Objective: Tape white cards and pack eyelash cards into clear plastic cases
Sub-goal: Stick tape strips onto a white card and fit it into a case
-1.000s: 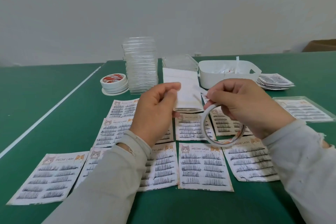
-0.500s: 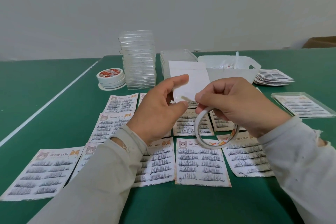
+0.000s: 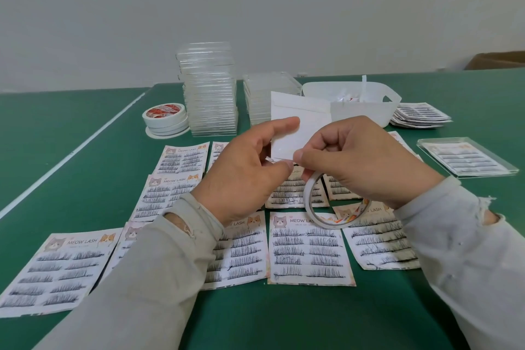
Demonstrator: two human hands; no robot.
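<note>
My left hand holds a white card upright above the table, index finger on its face and thumb at its lower edge. My right hand grips a thin tape roll that hangs below it, and its thumb and forefinger pinch the tape end at the card's bottom edge. A strip of tape runs across the upper part of the card. Several eyelash cards lie flat on the green table under both hands. A tall stack of clear plastic cases stands behind, a lower stack beside it.
Spare tape rolls sit stacked at the back left. A white bin stands at the back right, with a pile of eyelash cards beyond it. A closed clear case holding an eyelash card lies at the right.
The white card has risen and turned more upright. My right hand has brought the tape end in to the card's bottom edge, close to my left thumb.
</note>
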